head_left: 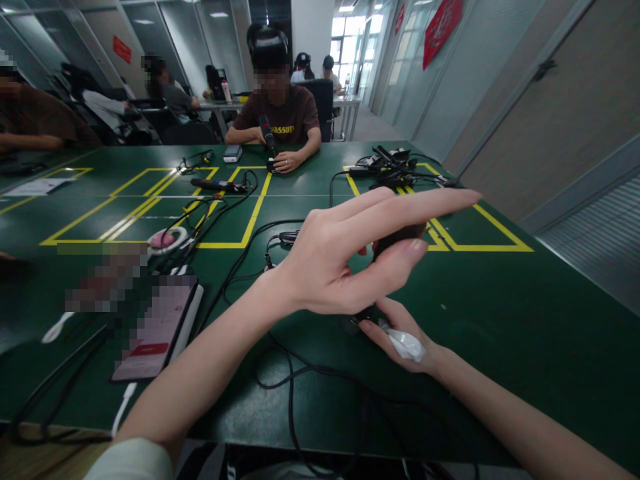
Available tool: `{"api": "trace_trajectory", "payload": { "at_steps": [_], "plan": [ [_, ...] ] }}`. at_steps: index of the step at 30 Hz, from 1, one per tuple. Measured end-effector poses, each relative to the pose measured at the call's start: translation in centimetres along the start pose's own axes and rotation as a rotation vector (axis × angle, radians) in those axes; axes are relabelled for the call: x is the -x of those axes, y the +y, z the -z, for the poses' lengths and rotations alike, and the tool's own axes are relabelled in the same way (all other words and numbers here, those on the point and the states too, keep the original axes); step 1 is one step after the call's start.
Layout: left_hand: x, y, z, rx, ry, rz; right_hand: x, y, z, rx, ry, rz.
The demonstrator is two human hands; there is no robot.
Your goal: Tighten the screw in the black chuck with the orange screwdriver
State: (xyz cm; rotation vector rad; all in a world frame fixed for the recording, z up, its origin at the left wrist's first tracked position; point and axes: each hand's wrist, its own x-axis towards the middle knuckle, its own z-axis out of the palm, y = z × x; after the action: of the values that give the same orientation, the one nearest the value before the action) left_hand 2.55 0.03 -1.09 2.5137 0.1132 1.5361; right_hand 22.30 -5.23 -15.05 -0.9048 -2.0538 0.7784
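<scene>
The left hand (340, 260) is raised over the green table (500, 313), thumb and fingers curled around a dark object (400, 235), most of it hidden, so what it is cannot be told. Just below, near the table's near edge, the right hand (400, 333) pinches a crumpled white wipe (406, 344). A far person's brown shirt (295, 117) shows yellow lettering, "assun" readable.
</scene>
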Motion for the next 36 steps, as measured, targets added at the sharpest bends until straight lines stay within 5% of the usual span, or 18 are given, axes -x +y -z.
{"api": "trace_trajectory", "payload": {
  "at_steps": [36],
  "plan": [
    [-0.16,-0.07,0.06,-0.029,0.068,0.035,0.22,0.36,0.01,-0.013,-0.014,-0.002]
  ]
}}
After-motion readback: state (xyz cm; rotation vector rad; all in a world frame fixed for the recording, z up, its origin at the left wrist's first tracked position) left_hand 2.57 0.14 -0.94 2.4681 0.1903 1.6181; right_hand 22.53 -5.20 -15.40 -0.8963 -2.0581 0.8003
